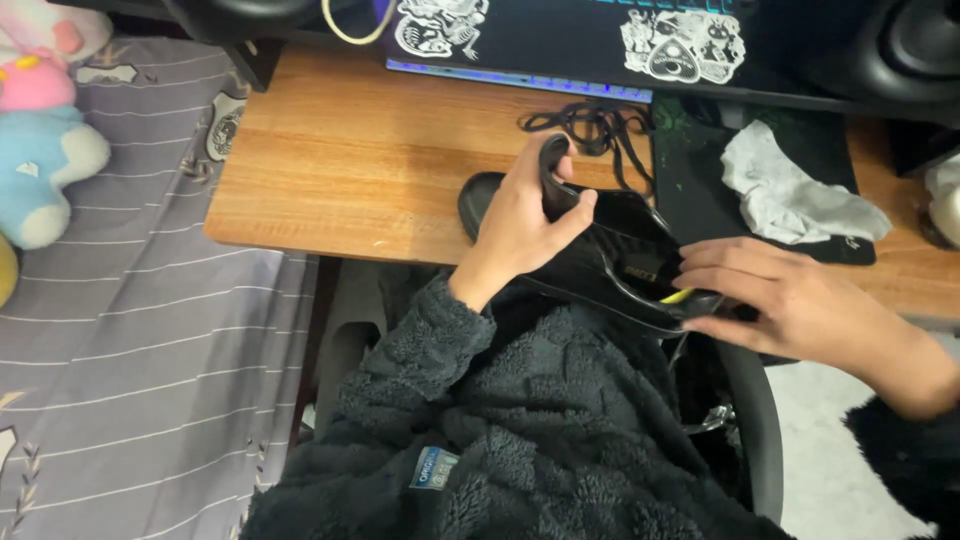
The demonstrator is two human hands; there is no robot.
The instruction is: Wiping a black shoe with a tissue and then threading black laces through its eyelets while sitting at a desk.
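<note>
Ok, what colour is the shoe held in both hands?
Black, with a small yellow bit near the right hand; the shoe shows best in the head view.

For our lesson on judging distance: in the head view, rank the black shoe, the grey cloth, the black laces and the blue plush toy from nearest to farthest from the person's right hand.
From the right hand:
1. Black shoe, held in it, just to its left.
2. Grey cloth, on the desk just above.
3. Black laces, further up and left, by the keyboard.
4. Blue plush toy, far left on the bed.

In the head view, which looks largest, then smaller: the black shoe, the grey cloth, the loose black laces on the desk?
1. Black shoe, largest, though held nearer the camera in both hands.
2. Grey cloth.
3. Loose black laces, smallest.
</note>
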